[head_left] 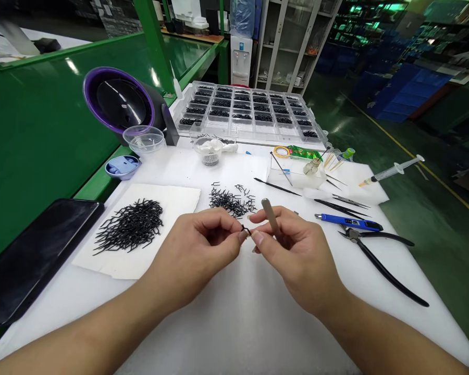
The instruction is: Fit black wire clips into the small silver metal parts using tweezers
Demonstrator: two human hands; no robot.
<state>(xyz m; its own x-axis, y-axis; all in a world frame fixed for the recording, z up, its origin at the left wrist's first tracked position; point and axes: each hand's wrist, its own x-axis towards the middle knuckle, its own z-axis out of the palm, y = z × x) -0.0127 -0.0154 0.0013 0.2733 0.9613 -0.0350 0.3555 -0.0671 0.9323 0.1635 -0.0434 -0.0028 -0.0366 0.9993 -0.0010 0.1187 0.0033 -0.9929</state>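
Note:
Between the fingertips of my left hand (203,250) and my right hand (297,250) is a small black piece (246,229), pinched from both sides. A metal tool (270,214), perhaps tweezers, also sits in my right hand, its blunt end pointing up. Just beyond my fingers lies a loose pile of small black forked pieces (231,202) on the white work surface (234,323). A larger heap of black pieces (131,225) rests on a whitish sheet (180,198) to the left of my left hand.
A compartment tray (254,136) of black pieces stands at the back. Left are a purple-rimmed fan-like device (125,104), clear cup (144,139), blue dish (122,166) and dark tablet (39,250). Right are pliers (386,268), a blue pen-like tool (347,222), tweezers (342,208) and a syringe (394,170).

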